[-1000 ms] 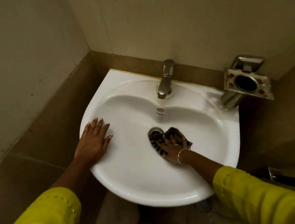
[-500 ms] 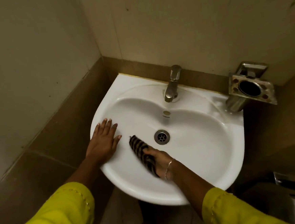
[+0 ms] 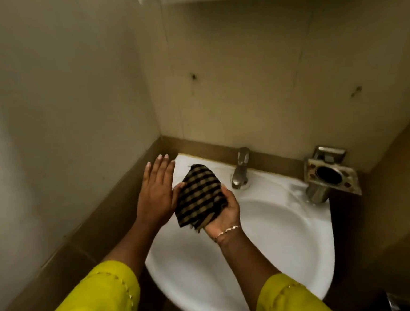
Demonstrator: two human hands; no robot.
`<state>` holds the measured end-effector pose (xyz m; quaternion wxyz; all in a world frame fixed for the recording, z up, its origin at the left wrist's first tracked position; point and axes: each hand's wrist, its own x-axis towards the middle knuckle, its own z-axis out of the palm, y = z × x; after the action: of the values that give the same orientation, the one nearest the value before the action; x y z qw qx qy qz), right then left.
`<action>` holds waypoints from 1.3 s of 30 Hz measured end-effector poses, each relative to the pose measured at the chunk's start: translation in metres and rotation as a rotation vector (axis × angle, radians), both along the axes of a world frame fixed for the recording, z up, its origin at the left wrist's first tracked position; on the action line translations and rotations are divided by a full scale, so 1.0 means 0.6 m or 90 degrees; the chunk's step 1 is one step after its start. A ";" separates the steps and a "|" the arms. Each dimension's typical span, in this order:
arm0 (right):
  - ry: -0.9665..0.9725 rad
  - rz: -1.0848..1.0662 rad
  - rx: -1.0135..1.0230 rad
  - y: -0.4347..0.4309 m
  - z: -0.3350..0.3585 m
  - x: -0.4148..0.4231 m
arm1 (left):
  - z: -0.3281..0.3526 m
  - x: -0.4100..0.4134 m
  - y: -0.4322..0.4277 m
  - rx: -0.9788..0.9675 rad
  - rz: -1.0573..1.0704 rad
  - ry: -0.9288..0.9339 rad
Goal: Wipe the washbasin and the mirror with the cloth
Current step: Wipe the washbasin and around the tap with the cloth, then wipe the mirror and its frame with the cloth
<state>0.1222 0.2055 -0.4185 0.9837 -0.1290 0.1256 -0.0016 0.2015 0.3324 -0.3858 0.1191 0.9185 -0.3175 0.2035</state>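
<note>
The right hand (image 3: pixel 224 215), palm up, grasps the checked cloth (image 3: pixel 198 195) above the back left part of the washbasin (image 3: pixel 324 256), near the tap (image 3: pixel 240 169). The left hand (image 3: pixel 157 196) is beside it, fingers straight and holding nothing, thumb just at the cloth's edge.

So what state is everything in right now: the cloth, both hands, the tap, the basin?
Right hand: palm up, fingers curled round the cloth.
Left hand: fingers straight, beside the cloth.
Cloth: bunched, held up over the washbasin.
Washbasin: nothing wiping it at this moment.
Tap: no water seen running.
</note>
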 end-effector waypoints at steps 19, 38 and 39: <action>-0.308 -0.123 -0.189 -0.024 0.426 0.003 | 0.447 -0.013 -0.041 -0.123 -0.028 -0.354; -0.444 -0.884 -0.611 -0.147 0.825 -0.025 | 0.693 0.091 -0.096 -0.254 -0.141 -0.473; -0.430 -0.927 -0.654 -0.158 0.850 -0.017 | 0.698 0.103 -0.099 -0.254 -0.157 -0.477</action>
<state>0.1118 0.1107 0.0914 0.5484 -0.4281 -0.1316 -0.7061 0.2633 0.2730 0.0330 0.1942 0.6954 -0.4003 0.5643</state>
